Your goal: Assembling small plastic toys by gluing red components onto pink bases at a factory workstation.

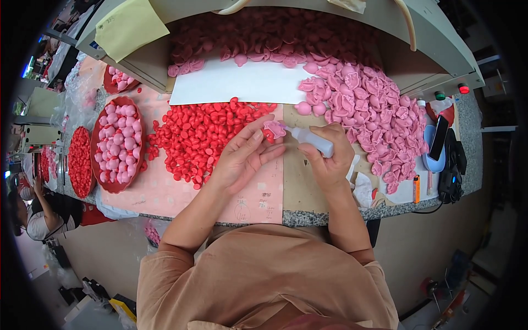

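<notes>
My left hand (243,157) pinches a small pink shell-shaped piece (273,130) between thumb and fingers above the table. My right hand (330,159) grips a small translucent squeeze bottle (316,141), its nozzle pointing left and touching the pink piece. Just left of my hands lies a heap of small red pieces (201,135) on a pink sheet (159,190). A large heap of pink shell pieces (366,104) spreads to the right and behind my right hand.
A white sheet (231,82) lies behind the red heap. Red trays of pink pieces (116,144) and red pieces (80,162) stand at the left. A phone (439,137), a blue dish (432,162) and an orange lighter (416,188) sit at right. Another person (38,212) works at far left.
</notes>
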The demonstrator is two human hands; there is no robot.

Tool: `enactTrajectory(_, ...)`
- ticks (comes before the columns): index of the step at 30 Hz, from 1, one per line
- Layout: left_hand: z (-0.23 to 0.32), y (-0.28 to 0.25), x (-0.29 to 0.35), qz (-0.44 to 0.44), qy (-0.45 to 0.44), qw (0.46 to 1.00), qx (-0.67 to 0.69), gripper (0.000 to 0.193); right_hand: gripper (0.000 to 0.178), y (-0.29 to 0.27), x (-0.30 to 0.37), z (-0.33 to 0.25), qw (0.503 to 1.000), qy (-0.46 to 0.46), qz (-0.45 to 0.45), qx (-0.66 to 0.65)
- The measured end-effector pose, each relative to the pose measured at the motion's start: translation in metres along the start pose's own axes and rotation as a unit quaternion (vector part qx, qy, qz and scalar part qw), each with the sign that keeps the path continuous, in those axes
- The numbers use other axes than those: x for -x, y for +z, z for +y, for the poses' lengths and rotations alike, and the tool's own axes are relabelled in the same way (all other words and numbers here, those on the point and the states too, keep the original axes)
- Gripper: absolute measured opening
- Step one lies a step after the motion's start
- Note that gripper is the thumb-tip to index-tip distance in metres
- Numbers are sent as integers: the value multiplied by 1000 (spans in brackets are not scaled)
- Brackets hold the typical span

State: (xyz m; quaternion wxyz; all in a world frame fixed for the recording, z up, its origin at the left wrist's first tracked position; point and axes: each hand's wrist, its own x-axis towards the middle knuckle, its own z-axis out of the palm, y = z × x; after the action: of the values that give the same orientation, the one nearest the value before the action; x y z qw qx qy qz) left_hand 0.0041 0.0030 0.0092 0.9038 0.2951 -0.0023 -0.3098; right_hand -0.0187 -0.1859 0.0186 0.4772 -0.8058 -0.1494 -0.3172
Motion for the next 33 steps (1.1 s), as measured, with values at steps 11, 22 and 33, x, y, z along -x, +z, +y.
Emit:
enactTrajectory(11, 1, 1, -1, 15, 13, 1000, 2, 41, 30, -2, -1, 1, 999, 21, 25, -16)
enactTrajectory(22, 4, 1, -1, 36, 34, 999, 13, 42, 26, -2, 1, 5, 999, 24, 34, -28)
enactTrajectory(33, 6, 3, -1, 39, 40, 998, 12, 42, 24, 0, 1, 5, 999, 29, 22, -14)
